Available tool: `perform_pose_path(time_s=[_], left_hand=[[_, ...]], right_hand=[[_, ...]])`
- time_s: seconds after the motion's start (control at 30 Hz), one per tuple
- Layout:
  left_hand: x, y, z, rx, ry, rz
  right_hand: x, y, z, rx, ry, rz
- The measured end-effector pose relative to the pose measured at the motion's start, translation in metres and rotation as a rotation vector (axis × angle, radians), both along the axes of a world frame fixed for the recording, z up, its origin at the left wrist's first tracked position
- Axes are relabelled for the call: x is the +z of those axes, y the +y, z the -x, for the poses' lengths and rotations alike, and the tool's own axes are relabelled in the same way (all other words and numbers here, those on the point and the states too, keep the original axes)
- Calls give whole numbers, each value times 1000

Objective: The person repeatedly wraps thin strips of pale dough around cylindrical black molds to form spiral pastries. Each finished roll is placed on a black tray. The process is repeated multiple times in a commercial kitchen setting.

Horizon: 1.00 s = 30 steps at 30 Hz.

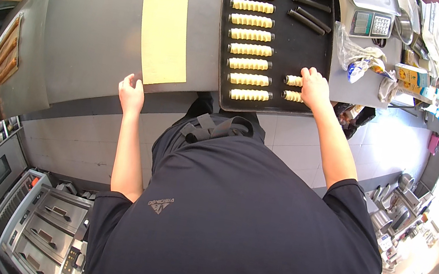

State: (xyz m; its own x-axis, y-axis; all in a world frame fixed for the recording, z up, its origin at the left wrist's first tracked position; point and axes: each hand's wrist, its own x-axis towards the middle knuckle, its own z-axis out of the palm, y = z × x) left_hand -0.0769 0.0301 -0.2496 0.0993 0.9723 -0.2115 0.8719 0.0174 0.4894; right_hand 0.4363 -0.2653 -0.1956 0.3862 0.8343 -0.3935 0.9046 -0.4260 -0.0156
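My left hand [131, 94] is at the front edge of the grey metal table [91, 19], fingers apart and holding nothing. Just beyond it lies a long, flat strip of pale yellow dough [167, 19]. My right hand [314, 90] is over the near right part of a black baking tray [285, 56]. Two dark tubes wrapped in ridged dough [293, 80] lie there, their right ends hidden by the hand; its grip is unclear. A column of similar dough-wrapped tubes [251, 49] runs along the tray's left side. Several bare black tubes [311, 2] lie at its far right.
Right of the tray stand a digital scale [371, 23], a crumpled plastic bag [363, 58] and small cartons [412, 75]. A black bin bag [353, 118] hangs below. At far left, a tray holds browned baked sticks [8, 51]. A deck oven [51, 231] stands behind me on the left.
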Motion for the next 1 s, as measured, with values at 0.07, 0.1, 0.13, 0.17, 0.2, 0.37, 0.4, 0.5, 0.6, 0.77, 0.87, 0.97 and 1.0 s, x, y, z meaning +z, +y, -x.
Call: perform_pose_path(time_s=[0.07,0.1,0.13,0.17,0.2,0.37,0.4,0.5,0.6,0.77,0.87,0.97,1.0], left_hand=[[-11,3,-3,23,-20,-10],[-16,3,-5,37,-34,-13],[-19,3,-7,59,-58,7],[-21,4,-9,53,-42,8],[-24,6,-11,58,-40,28],[-34,17,-21,151,-184,125],[-35,18,-22,205,-249,157],[-37,23,-24,315,-328,175],[-35,28,-28,342,-334,228],[-17,40,-32,196,-151,237],[10,56,-27,270,-464,343],[55,80,-24,290,-843,405],[74,91,-25,294,-990,419]], right_hand=[[8,5,-1,-1,1,45],[12,9,-4,6,1,66],[15,12,-5,21,7,64],[17,19,-12,20,22,51],[17,26,-19,-10,22,-13],[-1,85,-70,-156,-116,-401],[-7,96,-74,-148,-127,-424],[-25,126,-77,-156,-186,-341],[-34,137,-75,-176,-241,-258],[-24,138,-63,-280,-166,-240],[-2,138,-47,-382,-30,-330],[29,138,-25,-460,218,-406],[39,139,-15,-466,332,-473]])
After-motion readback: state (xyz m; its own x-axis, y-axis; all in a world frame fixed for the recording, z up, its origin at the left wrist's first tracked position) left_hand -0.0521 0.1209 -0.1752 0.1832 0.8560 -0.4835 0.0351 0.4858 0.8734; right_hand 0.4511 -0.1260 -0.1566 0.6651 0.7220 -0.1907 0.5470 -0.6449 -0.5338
